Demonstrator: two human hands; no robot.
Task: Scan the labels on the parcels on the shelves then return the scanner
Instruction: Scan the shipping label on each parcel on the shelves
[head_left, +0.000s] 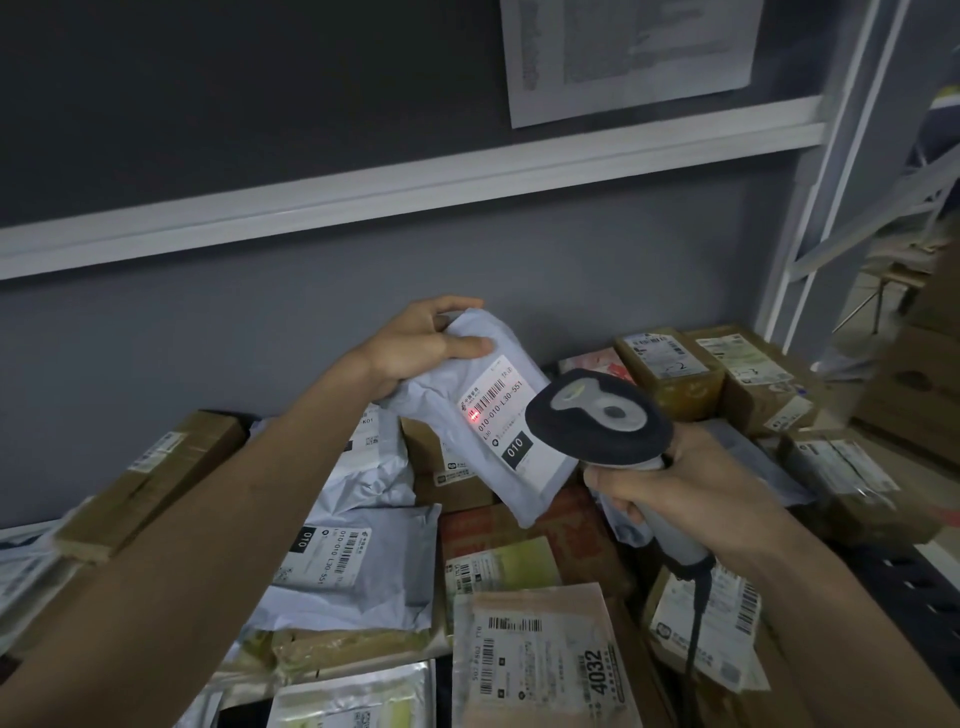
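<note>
Scanning a lifted parcel above the shelf pile.

The left hand (415, 340) is gripping a pale grey plastic mailer bag (483, 415) by its upper end, while the right hand (670, 491) is clasping a grey handheld barcode scanner (597, 421), its red dot (473, 415) glowing on the bag's white label (498, 410).

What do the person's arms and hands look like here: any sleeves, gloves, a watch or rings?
Both forearms are bare as far as the frame shows: no sleeves, no gloves. The left hand and right hand show no rings, and neither wrist carries a watch or band.
</note>
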